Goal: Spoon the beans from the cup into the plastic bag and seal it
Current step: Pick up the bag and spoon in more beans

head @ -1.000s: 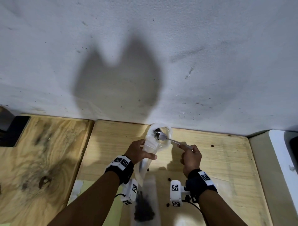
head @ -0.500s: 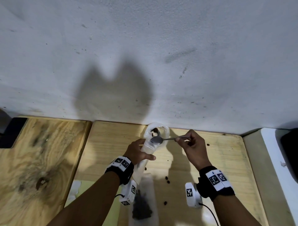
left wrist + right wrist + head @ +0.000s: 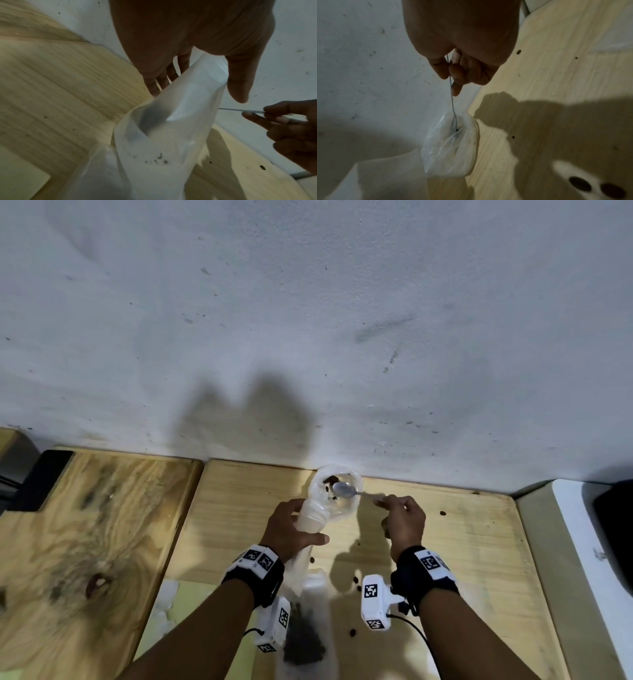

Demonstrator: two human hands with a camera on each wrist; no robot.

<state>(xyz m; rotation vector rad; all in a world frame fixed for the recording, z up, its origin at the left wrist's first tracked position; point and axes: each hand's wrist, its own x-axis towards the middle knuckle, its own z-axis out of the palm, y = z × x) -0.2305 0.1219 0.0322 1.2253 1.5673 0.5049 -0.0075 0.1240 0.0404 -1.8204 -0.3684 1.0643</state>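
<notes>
- Up near the wall, the left hand (image 3: 291,529) is wrapped around the neck of the plastic bag (image 3: 318,508), fingers on one side and thumb across the front, holding its mouth open and tilted toward the wall (image 3: 308,320).
- Just beside it, the right hand (image 3: 404,518) pinches the handle of a metal spoon (image 3: 346,490) between thumb and forefinger, the other fingers curled under.
- The spoon's bowl sits inside the bag's open mouth — a few dark beans (image 3: 329,481) show just behind it, within the plastic.
- From the right wrist view the handle runs straight down from the fingers (image 3: 455,75) into the crumpled opening of the bag, its bowl mostly hidden by the plastic.
- From the left wrist view the bag hangs down from the hand's grasp, translucent, with some dark specks on its lower part; the thumb (image 3: 238,83) lies along its edge.
- Lower down, between the forearms, a clear container (image 3: 305,631) holds a dark heap of beans — whether this is the cup I cannot tell.
- Loose beans (image 3: 356,579) lie scattered on the pale wooden table (image 3: 462,542), near the right wrist and farther out to the right.
</notes>
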